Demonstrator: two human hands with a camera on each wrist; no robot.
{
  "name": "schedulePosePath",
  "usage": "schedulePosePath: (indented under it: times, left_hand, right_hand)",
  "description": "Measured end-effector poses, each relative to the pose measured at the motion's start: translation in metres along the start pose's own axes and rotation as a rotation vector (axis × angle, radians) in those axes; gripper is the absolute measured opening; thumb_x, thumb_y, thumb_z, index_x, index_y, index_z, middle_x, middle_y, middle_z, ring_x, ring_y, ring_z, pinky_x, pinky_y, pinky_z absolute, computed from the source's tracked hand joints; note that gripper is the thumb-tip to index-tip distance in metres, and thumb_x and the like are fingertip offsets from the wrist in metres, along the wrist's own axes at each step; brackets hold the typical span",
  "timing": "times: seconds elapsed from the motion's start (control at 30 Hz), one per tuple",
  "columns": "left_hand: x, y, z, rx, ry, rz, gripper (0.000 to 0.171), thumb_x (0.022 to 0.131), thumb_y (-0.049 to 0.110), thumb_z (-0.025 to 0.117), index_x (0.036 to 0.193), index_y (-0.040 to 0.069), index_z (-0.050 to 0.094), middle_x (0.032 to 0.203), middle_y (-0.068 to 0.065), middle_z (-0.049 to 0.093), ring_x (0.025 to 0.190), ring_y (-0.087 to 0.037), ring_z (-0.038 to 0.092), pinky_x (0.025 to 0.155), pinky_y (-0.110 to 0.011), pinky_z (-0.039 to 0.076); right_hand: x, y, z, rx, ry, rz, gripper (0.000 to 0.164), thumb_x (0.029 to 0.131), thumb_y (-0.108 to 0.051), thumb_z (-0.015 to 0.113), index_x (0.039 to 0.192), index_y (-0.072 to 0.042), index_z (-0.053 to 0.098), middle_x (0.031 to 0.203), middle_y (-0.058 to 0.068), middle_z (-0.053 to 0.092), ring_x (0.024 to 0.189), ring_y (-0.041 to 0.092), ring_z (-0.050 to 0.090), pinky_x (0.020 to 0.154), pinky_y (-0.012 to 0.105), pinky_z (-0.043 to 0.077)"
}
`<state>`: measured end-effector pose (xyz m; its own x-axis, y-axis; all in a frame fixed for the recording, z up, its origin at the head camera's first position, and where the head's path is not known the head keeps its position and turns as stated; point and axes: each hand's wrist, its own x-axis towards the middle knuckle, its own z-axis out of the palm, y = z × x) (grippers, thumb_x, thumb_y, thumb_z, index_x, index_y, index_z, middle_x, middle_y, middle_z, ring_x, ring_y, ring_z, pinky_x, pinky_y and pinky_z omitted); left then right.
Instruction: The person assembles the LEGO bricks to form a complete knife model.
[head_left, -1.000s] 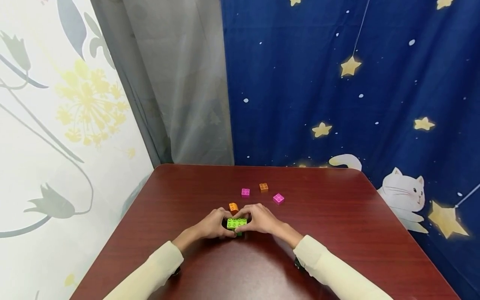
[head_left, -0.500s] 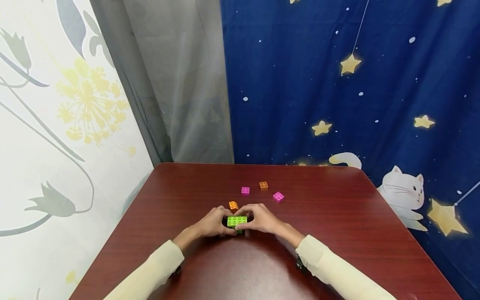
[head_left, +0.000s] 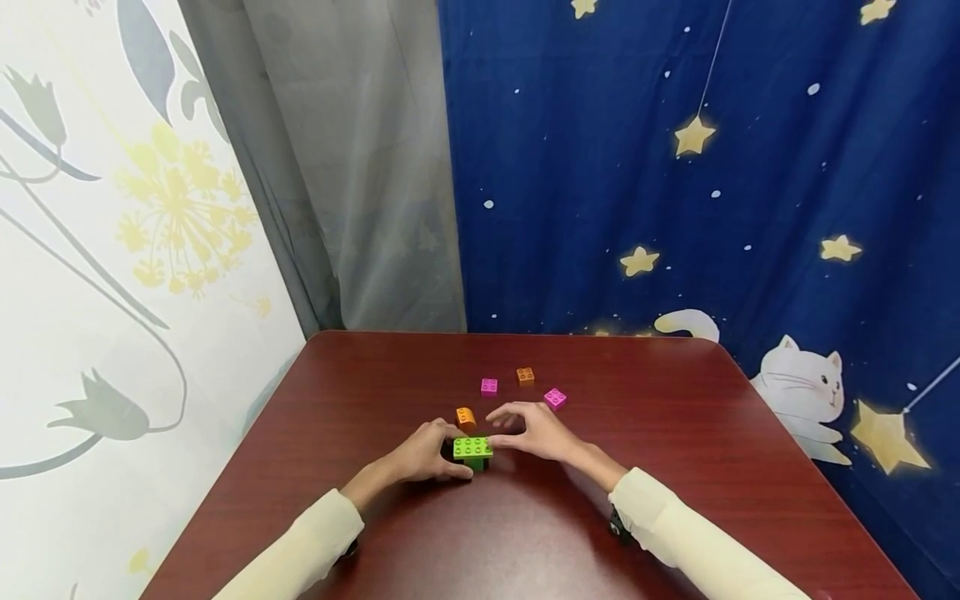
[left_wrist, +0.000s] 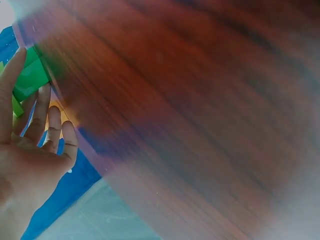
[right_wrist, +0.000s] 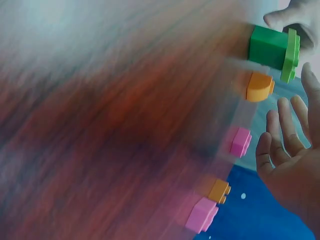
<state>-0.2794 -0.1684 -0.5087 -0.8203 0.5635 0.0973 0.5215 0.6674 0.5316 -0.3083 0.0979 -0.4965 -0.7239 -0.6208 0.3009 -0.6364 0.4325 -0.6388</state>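
A light green plate with studs caps a dark green block, and the stack stands upright on the table. My left hand is around the stack's left side, thumb in front and fingers behind, its fingers fairly straight in the left wrist view. To the right, my right hand has thumb and fingers spread with nothing between them, its thumb tip right at the plate's right end. An orange rounded brick lies just behind the stack, close to the left fingers.
Farther back on the dark red table lie a pink brick, an orange brick and a second pink brick. Grey and blue curtains hang behind the table; a patterned white panel stands at left.
My right hand has let go of the green stack and moved a little right. The left thumb and fingers have spread slightly. The stack stays in place.
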Motion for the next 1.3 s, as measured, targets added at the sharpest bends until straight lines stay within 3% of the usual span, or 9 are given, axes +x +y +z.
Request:
schedulePosePath:
  times: [0.23,0.53,0.87,1.07,1.3]
  left_hand:
    - [-0.002,0.001,0.0,-0.046,0.019,0.012,0.051,0.082,0.043,0.089,0.123,0.016,0.076,0.11,0.007,0.073,0.098,-0.014,0.058,0.085,-0.031,0.049]
    - [-0.003,0.004,-0.001,-0.084,0.047,0.005,0.045,0.084,0.042,0.088,0.122,0.021,0.076,0.107,0.011,0.072,0.097,-0.014,0.058,0.084,-0.033,0.049]
    - [-0.004,0.004,-0.002,-0.104,0.063,-0.004,0.044,0.085,0.047,0.085,0.122,0.025,0.076,0.104,0.013,0.069,0.096,-0.013,0.058,0.084,-0.031,0.046]
    - [-0.004,0.003,-0.001,-0.123,0.065,0.011,0.042,0.087,0.046,0.084,0.121,0.024,0.076,0.104,0.012,0.069,0.094,-0.013,0.058,0.084,-0.034,0.048]
    - [-0.005,0.003,0.0,-0.144,0.071,0.023,0.039,0.088,0.042,0.084,0.121,0.023,0.076,0.103,0.012,0.069,0.094,-0.018,0.061,0.083,-0.037,0.05]
  right_hand:
    - [-0.005,0.011,-0.017,-0.049,0.033,0.006,0.039,0.09,-0.03,0.084,0.119,-0.005,0.075,0.104,0.009,0.077,0.096,0.021,0.071,0.091,0.042,0.053]
    - [-0.007,0.033,-0.037,-0.072,0.118,-0.002,0.033,0.087,-0.021,0.086,0.115,-0.009,0.076,0.104,0.012,0.077,0.094,0.026,0.072,0.085,0.044,0.056]
    - [-0.012,0.062,-0.06,-0.112,0.193,0.076,0.037,0.084,-0.015,0.088,0.117,-0.003,0.075,0.108,0.013,0.077,0.098,0.031,0.073,0.088,0.051,0.056]
    - [-0.016,0.077,-0.068,-0.142,0.199,0.129,0.041,0.083,-0.015,0.09,0.119,-0.003,0.075,0.101,0.009,0.077,0.096,0.027,0.072,0.088,0.05,0.054]
    - [-0.018,0.087,-0.072,-0.12,0.191,0.177,0.047,0.081,-0.016,0.091,0.123,-0.003,0.073,0.105,0.012,0.076,0.098,0.027,0.073,0.091,0.049,0.056]
